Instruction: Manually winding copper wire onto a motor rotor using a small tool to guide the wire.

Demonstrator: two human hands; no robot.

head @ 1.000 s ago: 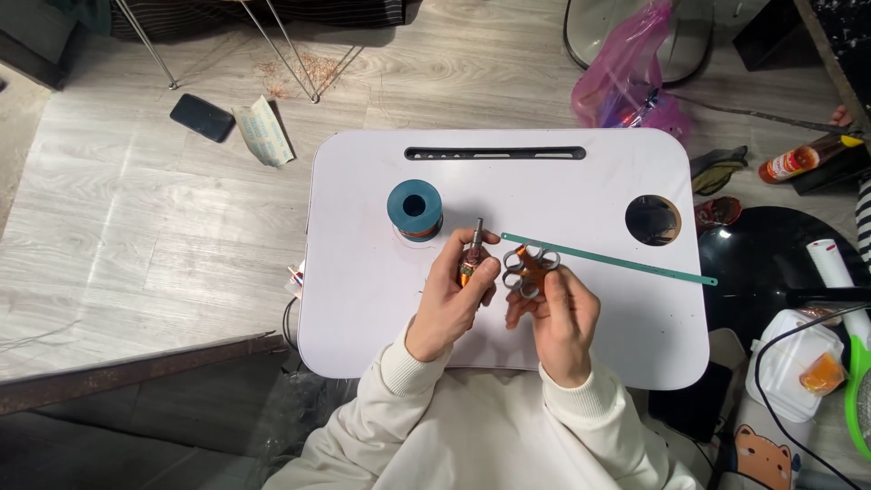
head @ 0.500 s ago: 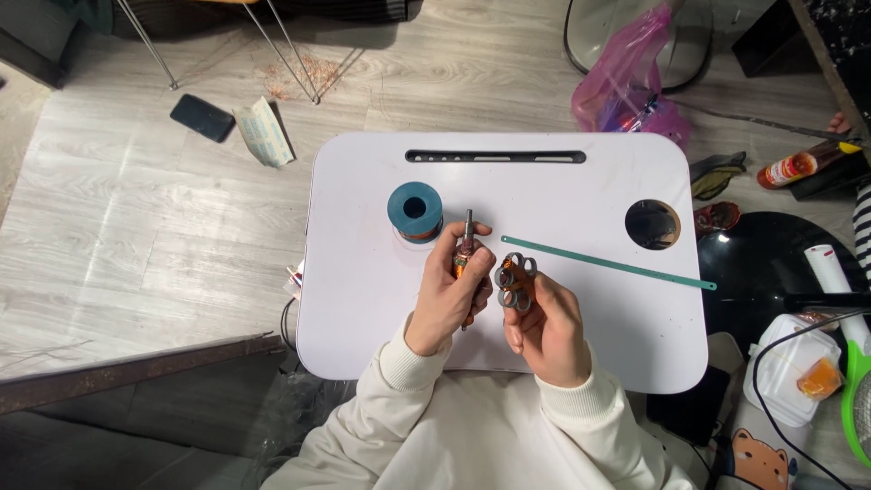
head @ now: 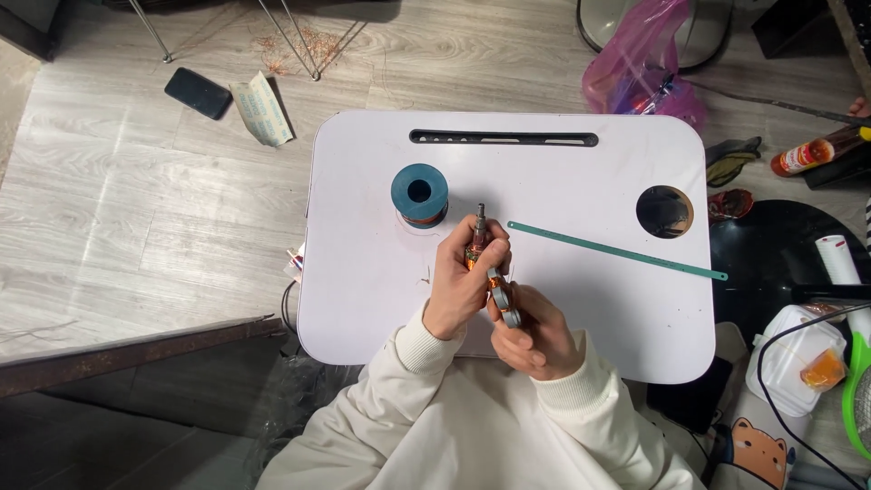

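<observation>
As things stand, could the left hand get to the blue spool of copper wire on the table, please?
Probably yes: the blue spool stands just ahead of the left hand on bare table with nothing between, but that hand is gripping a small motor rotor.

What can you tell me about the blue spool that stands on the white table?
The blue spool looks like plastic, with a round top flange and a dark hole through its middle. It stands upright on one end, and copper-coloured wire shows wound on it below the flange. It sits on the white table, left of centre, below the long slot, and left of the thin green strip. No hand touches it; the left hand is nearest.
</observation>
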